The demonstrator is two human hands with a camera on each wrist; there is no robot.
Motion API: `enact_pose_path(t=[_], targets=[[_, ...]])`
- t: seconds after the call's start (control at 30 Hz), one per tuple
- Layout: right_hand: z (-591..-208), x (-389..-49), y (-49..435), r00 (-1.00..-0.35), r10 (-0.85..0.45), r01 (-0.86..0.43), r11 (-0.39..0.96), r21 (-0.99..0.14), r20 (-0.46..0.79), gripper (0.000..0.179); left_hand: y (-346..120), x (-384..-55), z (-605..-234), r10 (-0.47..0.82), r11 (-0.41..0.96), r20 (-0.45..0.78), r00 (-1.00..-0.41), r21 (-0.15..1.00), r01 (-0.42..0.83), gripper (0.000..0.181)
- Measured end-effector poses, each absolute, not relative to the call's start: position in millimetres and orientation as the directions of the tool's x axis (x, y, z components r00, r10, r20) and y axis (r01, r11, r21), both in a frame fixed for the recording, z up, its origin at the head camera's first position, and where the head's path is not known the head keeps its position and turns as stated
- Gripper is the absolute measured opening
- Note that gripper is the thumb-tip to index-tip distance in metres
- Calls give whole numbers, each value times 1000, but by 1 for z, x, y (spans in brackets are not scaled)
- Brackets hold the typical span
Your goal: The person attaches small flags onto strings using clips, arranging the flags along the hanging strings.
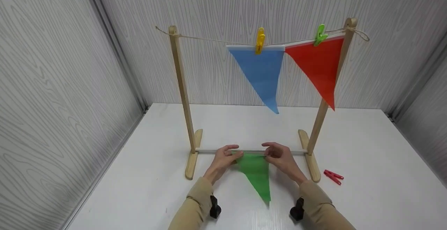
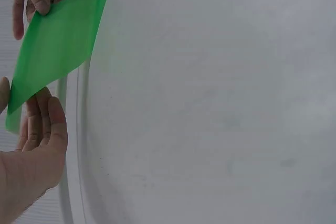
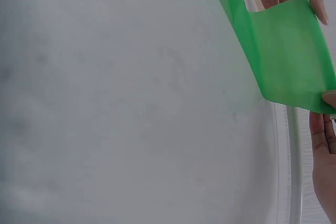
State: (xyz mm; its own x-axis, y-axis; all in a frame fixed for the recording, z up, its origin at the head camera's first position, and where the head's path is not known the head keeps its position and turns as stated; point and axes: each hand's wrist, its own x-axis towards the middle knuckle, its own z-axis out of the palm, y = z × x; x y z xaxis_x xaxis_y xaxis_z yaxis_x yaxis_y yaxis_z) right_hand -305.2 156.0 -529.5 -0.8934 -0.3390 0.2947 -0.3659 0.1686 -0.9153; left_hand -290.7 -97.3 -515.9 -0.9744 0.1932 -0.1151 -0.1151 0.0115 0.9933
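A green triangular pennant (image 1: 256, 174) hangs between both hands, its tip pointing down toward the near side. My left hand (image 1: 223, 160) pinches its upper left corner between thumb and fingers. At the upper right corner, my right hand (image 1: 280, 157) grips the edge, with the index finger stretched out above. In the left wrist view the green pennant (image 2: 58, 45) bends in a curve between the two hands. The right wrist view shows the pennant (image 3: 291, 51) folded over along its lower part, with the right thumb pressing on its corner.
Behind the hands stands a wooden frame with a left post (image 1: 182, 86), a right post (image 1: 319, 121) and a low white crossbar (image 1: 213, 150). From its string hang a blue pennant (image 1: 262, 72) under a yellow clothespin (image 1: 260, 41) and a red pennant (image 1: 321, 65) under a green clothespin (image 1: 320, 35). A red clothespin (image 1: 334, 177) lies at right.
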Motion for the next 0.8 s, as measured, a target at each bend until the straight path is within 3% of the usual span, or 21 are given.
enact_pose_path(t=[0.37,0.8], targets=[[-529,-306,156,-873,-370,-401,171,-900,319,37,-99,-291,-521,183,-36,-201,-962,977,-211,52],[-524,-296,165,-900,-334,-365,225,-903,280,44,-94,-290,-531,139,-58,-156,-978,985,-165,49]])
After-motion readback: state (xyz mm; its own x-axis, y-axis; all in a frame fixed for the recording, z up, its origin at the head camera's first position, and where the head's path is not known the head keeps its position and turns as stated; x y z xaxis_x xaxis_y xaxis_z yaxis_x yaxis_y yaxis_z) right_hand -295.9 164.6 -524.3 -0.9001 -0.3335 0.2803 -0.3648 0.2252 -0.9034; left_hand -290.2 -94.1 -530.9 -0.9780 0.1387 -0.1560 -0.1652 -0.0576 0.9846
